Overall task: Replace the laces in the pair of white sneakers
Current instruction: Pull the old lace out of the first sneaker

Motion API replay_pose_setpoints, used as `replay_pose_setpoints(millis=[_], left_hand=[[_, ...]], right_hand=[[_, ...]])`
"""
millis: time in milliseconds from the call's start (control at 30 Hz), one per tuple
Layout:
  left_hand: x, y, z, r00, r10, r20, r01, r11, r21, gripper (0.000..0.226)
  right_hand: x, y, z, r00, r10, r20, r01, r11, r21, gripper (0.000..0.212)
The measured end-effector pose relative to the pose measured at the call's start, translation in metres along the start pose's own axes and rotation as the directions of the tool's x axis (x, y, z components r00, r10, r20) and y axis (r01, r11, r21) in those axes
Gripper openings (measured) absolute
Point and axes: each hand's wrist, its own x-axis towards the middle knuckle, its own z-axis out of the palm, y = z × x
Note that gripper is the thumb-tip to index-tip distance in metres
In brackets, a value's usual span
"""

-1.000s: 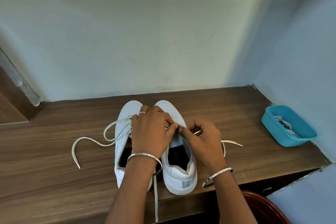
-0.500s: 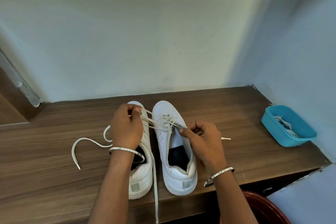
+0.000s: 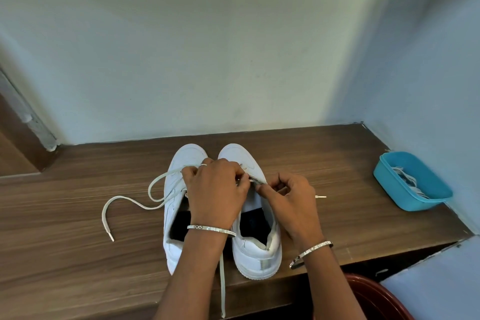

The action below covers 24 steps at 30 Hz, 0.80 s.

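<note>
Two white sneakers stand side by side on the wooden shelf (image 3: 78, 254), toes toward the wall: the left sneaker (image 3: 173, 205) and the right sneaker (image 3: 255, 249). My left hand (image 3: 215, 192) lies over both tongues and pinches the lace at the right sneaker's eyelets. Beside it, my right hand (image 3: 288, 200) pinches the same lace with curled fingers. A loose white lace (image 3: 124, 201) trails left across the wood. Another strand (image 3: 222, 286) hangs over the front edge. One lace tip (image 3: 321, 197) pokes out right of my right hand.
A blue plastic tub (image 3: 389, 184) holding white laces sits at the shelf's right end against the wall. A dark red basin (image 3: 374, 299) shows below the front edge at bottom right. Walls close the shelf at the back and right.
My left hand swung out left over the left sneaker, drawing lace, and has come back right to the right sneaker's eyelets. My right hand has stayed in place.
</note>
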Motion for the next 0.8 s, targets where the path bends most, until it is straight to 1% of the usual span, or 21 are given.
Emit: replay_pose_setpoints(millis=[33, 200, 300, 367, 433, 467, 500, 567, 600, 633, 667, 733, 767, 800], left_hand=[[0.0, 0.0, 0.0, 1.0, -0.002, -0.007, 0.002, 1.0, 0.013, 0.026], [0.003, -0.002, -0.003, 0.997, -0.013, 0.071, 0.012, 1.0, 0.015, 0.028], [0.002, -0.001, -0.003, 0.996, -0.004, 0.089, 0.003, 1.0, 0.017, 0.025], [0.001, 0.0, -0.004, 0.998, 0.003, 0.058, -0.005, 0.999, 0.044, 0.021], [0.001, 0.0, -0.003, 1.0, 0.001, 0.01, -0.001, 0.999, 0.033, 0.018], [0.002, -0.002, -0.001, 1.0, -0.014, -0.013, 0.013, 1.0, -0.01, 0.017], [0.003, -0.006, 0.002, 0.998, -0.043, -0.039, 0.04, 0.995, -0.088, 0.015], [0.007, -0.019, 0.004, 0.986, -0.15, -0.073, 0.121, 0.944, -0.307, 0.013], [0.009, -0.026, 0.004, 0.97, -0.22, -0.104, 0.158, 0.896, -0.415, 0.014], [0.01, -0.032, 0.003, 0.942, -0.301, -0.149, 0.195, 0.851, -0.488, 0.013], [0.01, -0.038, 0.0, 0.9, -0.388, -0.2, 0.238, 0.821, -0.519, 0.011], [0.008, -0.045, -0.006, 0.803, -0.517, -0.297, 0.35, 0.812, -0.467, 0.009], [0.007, -0.045, -0.008, 0.774, -0.536, -0.337, 0.395, 0.825, -0.404, 0.008], [0.007, -0.044, -0.009, 0.772, -0.518, -0.367, 0.408, 0.848, -0.338, 0.008]], right_hand=[[0.0, 0.0, 0.0, 1.0, 0.003, -0.002, -0.003, 1.0, -0.001, 0.015], [0.001, 0.002, 0.0, 1.0, 0.008, -0.001, -0.008, 1.0, 0.003, 0.013], [0.001, 0.002, 0.0, 1.0, 0.002, -0.001, -0.002, 1.0, 0.002, 0.013], [0.001, 0.001, 0.001, 1.0, 0.004, -0.003, -0.004, 1.0, 0.007, 0.015], [0.001, 0.001, 0.001, 1.0, 0.015, -0.009, -0.015, 1.0, 0.024, 0.018], [0.0, 0.001, 0.001, 1.0, 0.023, -0.008, -0.023, 0.999, 0.033, 0.018], [0.0, 0.001, 0.001, 1.0, 0.027, -0.002, -0.027, 0.999, 0.042, 0.018], [-0.001, 0.0, -0.001, 1.0, 0.023, 0.01, -0.024, 0.998, 0.056, 0.018], [-0.002, 0.0, -0.002, 1.0, 0.019, 0.013, -0.02, 0.998, 0.064, 0.018], [-0.002, 0.0, -0.002, 1.0, 0.016, 0.012, -0.017, 0.997, 0.072, 0.019], [-0.002, 0.0, -0.001, 1.0, 0.015, 0.01, -0.016, 0.997, 0.081, 0.019], [-0.002, 0.0, 0.0, 1.0, 0.022, 0.007, -0.023, 0.995, 0.093, 0.018], [-0.002, 0.0, 0.0, 1.0, 0.026, 0.006, -0.026, 0.995, 0.097, 0.017], [-0.001, 0.0, 0.001, 1.0, 0.03, 0.004, -0.031, 0.994, 0.101, 0.016]])
